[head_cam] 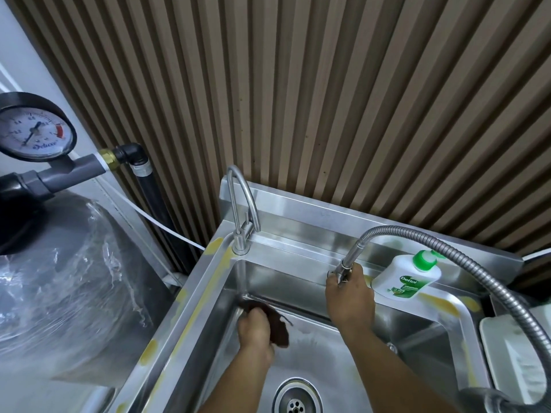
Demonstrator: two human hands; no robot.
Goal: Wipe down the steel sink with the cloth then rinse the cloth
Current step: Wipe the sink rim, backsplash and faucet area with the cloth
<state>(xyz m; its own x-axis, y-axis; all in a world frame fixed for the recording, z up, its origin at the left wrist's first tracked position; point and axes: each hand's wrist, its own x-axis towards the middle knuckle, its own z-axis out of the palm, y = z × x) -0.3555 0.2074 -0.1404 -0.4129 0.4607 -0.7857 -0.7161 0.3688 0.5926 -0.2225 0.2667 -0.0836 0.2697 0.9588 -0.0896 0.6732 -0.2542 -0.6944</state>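
- The left hand is pressing the cloth against the sink floor, in the far-left corner of the basin, just under the small curved tap.
- The fingers of this hand are curling over the cloth — closed on it, not spread; the dark cloth is showing out from under the hand, toward the right and toward the far wall.
- The right hand is reaching to the back wall of the basin and is gripping the nozzle at the end of the flexible hose; the fingers are wrapped around it.
- I cannot tell if water is coming from the nozzle; a faint stream seems to be falling from the curved tap into the corner, but it is hard to be sure.
- The relation that matters: the cloth is lying to the left of the nozzle and lower, nearer to the person, so the nozzle is pointing down toward the floor between the two hands.
- In my judgement the left hand is the one doing the wiping, and the right one is only guiding the water.
- The rest of the floor — toward the drain, near the person — is probably still waiting for the cloth.
- A soap bottle is lying on the rim just beside the right hand, so a wide swing of the hose could knock it.
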